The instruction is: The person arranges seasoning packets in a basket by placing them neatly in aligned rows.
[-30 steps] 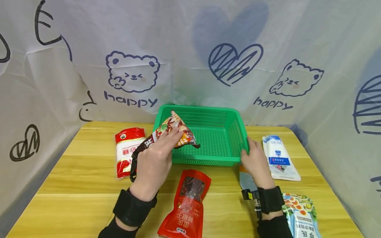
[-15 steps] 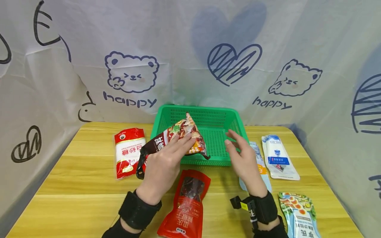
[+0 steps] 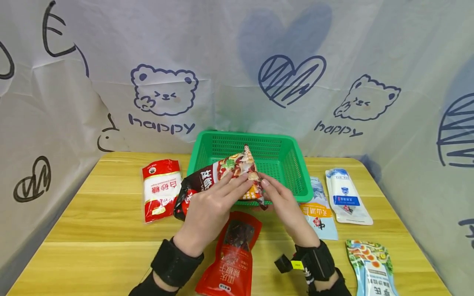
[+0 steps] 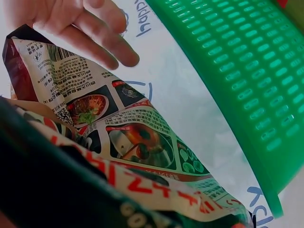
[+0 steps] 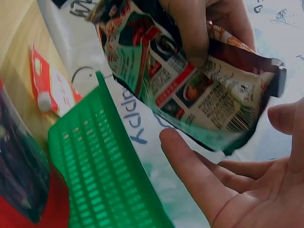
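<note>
In the head view my left hand (image 3: 209,211) grips a dark brown and black food packet (image 3: 237,165), raised and slanted over the front left part of a green plastic basket (image 3: 301,174). Fingers lie across its front, while the right wrist view shows the thumb pressed on its printed back (image 5: 228,102). My right hand (image 3: 289,209) is at the packet's right end. Its fingers are extended in the right wrist view, close to the packet's edge; whether they touch it I cannot tell. The packet's rear panel (image 4: 137,142), with food pictures, fills much of the left wrist view.
A red pouch of dried chilies (image 3: 231,259) lies in front of the basket. To the left is a red and white sugar bag (image 3: 161,191). On the right lie a blue and orange pouch (image 3: 320,213), a white and blue pouch (image 3: 346,197) and a colourful pouch (image 3: 372,267).
My right hand has let go of the basket's right rim and moved left to the packet's end. My left hand has carried the packet a little to the right and toward me.
</note>
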### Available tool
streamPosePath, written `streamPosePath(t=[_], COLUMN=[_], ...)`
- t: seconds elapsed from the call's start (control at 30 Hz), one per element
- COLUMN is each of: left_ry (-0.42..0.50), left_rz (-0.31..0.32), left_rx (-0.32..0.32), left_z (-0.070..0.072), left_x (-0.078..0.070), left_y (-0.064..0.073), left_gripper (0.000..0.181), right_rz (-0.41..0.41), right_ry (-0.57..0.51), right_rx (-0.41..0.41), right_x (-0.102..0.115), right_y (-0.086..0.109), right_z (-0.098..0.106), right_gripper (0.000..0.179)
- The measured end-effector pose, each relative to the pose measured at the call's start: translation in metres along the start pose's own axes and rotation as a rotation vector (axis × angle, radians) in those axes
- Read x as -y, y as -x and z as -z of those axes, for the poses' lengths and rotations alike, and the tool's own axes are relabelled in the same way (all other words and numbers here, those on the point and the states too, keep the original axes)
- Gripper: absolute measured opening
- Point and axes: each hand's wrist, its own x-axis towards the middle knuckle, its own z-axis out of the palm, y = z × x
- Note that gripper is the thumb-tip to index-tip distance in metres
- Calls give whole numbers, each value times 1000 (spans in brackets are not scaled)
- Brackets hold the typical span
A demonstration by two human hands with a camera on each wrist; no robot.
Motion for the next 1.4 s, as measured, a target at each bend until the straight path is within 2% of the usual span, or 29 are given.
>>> streamPosePath(t=[0.2, 0.47, 0.6, 0.77, 0.97, 1.1, 1.23, 1.4], left_ry=[6, 5, 5, -4, -28, -6, 50, 110], left_rz=[-44, -65, -66, -65, -35, -11, 28, 86], left_rx=[13, 50, 85, 113, 91, 82, 75, 25], left_z=[-2, -4, -4, -5, -5, -2, 0, -1], left_x=[-3, -4, -3, -4, -3, 2, 9, 14], left_y=[0, 0, 0, -1, -3, -4, -4, -2], left_gripper=[52, 50, 50, 51, 49, 59, 80, 98], right_rz=[-16, -31, -46, -22, 9, 36, 71, 121], right_ry=[-73, -116, -202, -291, -336, -360, -393, -476], right_rx=[25, -46, -55, -70, -123, -169, -199, -207], right_x=[-2, -1, 0, 1, 0, 1, 1, 1], right_y=[1, 3, 3, 2, 2, 3, 4, 4], right_z=[-4, -4, -5, -6, -7, -7, -4, -2], right_gripper=[56, 52, 49, 50, 48, 48, 45, 43])
